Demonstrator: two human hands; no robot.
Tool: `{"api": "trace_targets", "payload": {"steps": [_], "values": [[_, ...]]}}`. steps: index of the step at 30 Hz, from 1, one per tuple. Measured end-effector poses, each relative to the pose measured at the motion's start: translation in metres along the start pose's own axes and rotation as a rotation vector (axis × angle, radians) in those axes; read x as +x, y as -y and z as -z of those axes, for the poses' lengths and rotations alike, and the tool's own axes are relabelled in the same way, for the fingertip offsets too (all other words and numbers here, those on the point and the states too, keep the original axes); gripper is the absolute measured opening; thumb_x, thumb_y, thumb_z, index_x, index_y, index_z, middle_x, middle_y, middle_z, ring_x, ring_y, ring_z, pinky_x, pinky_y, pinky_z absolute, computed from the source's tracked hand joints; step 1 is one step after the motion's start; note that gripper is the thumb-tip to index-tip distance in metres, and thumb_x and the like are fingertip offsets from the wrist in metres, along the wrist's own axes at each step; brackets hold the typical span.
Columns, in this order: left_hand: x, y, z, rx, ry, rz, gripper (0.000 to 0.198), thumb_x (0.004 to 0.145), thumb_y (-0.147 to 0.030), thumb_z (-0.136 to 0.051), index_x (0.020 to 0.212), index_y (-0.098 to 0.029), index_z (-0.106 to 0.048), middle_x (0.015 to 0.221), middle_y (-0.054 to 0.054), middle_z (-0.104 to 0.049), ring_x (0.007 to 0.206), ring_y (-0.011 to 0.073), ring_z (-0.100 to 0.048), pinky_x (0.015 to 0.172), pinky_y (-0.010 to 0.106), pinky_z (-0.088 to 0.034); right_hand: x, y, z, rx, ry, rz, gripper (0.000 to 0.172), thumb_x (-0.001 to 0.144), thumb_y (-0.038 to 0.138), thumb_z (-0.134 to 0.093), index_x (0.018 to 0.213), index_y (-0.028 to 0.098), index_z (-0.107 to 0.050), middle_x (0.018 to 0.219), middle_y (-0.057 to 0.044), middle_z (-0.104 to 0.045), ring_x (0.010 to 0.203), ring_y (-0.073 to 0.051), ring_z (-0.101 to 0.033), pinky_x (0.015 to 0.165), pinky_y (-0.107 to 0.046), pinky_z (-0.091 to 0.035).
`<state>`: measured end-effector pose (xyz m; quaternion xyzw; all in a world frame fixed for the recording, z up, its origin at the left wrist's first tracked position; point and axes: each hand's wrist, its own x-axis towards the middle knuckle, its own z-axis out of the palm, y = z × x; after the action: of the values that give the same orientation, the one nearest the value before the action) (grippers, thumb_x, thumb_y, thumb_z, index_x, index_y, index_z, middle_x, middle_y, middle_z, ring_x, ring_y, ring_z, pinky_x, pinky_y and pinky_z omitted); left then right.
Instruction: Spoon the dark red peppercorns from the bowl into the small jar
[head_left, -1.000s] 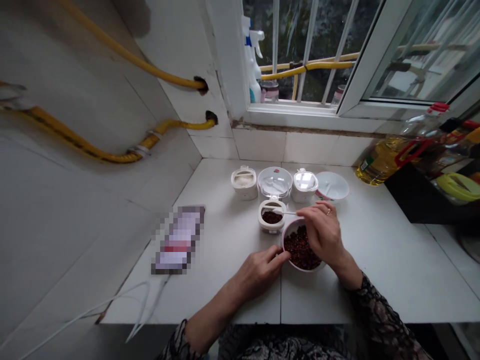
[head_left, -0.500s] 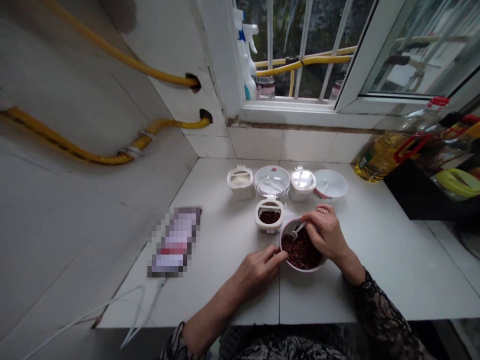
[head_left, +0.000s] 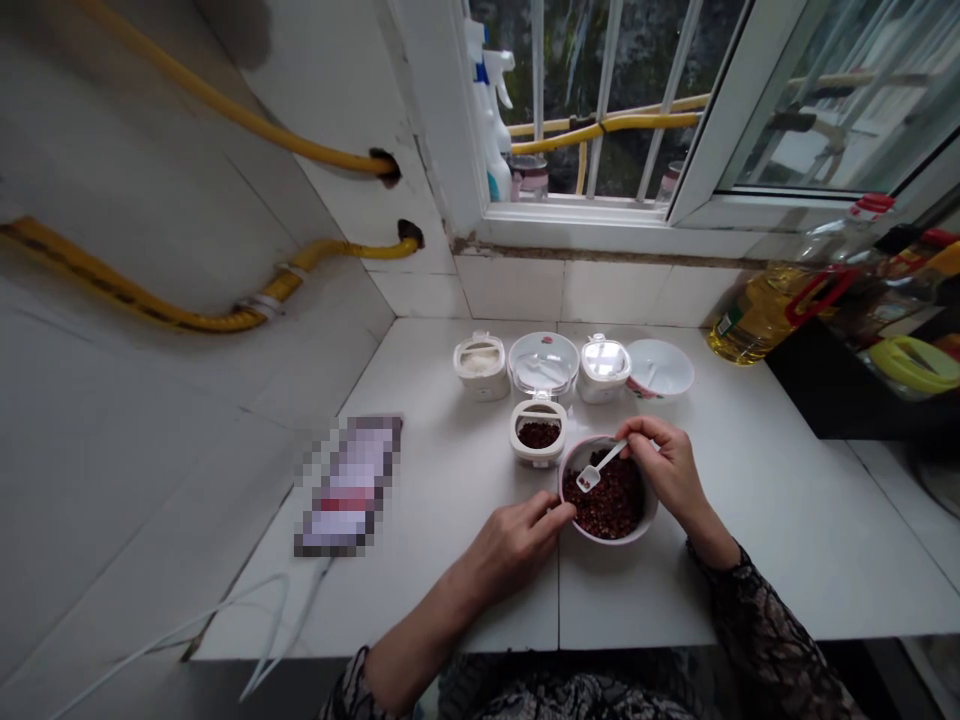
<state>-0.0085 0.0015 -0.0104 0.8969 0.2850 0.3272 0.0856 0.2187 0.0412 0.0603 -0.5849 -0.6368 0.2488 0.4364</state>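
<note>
A pink bowl (head_left: 645, 524) full of dark red peppercorns stands on the white counter in front of me. My right hand (head_left: 670, 470) pinches the handle of a small white spoon (head_left: 598, 469), whose scoop holds a few peppercorns just above the bowl. Closed fingers of my left hand (head_left: 517, 545) press against the bowl's left rim and steady it. Just behind the bowl sits a small open white jar (head_left: 538, 435) partly filled with the same peppercorns.
Behind the jar stand three lidded white condiment jars (head_left: 544, 365) and an upturned white lid (head_left: 660, 369). An oil bottle (head_left: 780, 300) lies at the right by a black shelf. A blurred packet (head_left: 351, 485) and white cable (head_left: 247, 620) lie left; yellow hoses cross the wall.
My right hand brought the spoon back from over the small jar, dipped it into the bowl and lifted it with a few peppercorns. My left hand stayed on the rim.
</note>
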Motion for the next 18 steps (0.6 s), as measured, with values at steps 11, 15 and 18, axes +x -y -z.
{"api": "trace_targets", "payload": {"steps": [11,15,18], "values": [[0.002,0.000,0.001,-0.009,0.008,-0.001,0.025,0.094,-0.009,-0.038,0.115,-0.015,-0.052,0.092,0.007,-0.063,0.073,0.0130,-0.065,0.060,0.020,-0.055,-0.002,0.008,-0.007,0.256,-0.105,-0.071,0.015,0.084,0.030,-0.053,0.081,0.021,-0.064,0.066,0.000,-0.065,0.062,-0.017,-0.062,0.060,-0.028,-0.047],[0.000,0.000,0.000,0.006,0.004,0.002,0.025,0.095,-0.010,-0.038,0.115,-0.016,-0.052,0.091,0.007,-0.063,0.071,0.0131,-0.064,0.058,0.020,-0.055,-0.004,0.018,-0.018,-0.018,-0.185,0.322,0.017,0.090,0.017,-0.047,0.095,0.023,-0.063,0.084,-0.004,-0.069,0.082,-0.020,-0.063,0.080,-0.037,-0.047],[0.001,-0.001,0.001,0.016,-0.004,0.007,0.024,0.095,-0.010,-0.038,0.114,-0.016,-0.052,0.091,0.007,-0.063,0.069,0.0135,-0.064,0.057,0.021,-0.054,-0.002,0.023,-0.023,-0.230,-0.063,0.644,0.029,0.085,0.006,-0.044,0.099,0.022,-0.062,0.090,-0.004,-0.072,0.086,-0.020,-0.062,0.090,-0.042,-0.042]]}}
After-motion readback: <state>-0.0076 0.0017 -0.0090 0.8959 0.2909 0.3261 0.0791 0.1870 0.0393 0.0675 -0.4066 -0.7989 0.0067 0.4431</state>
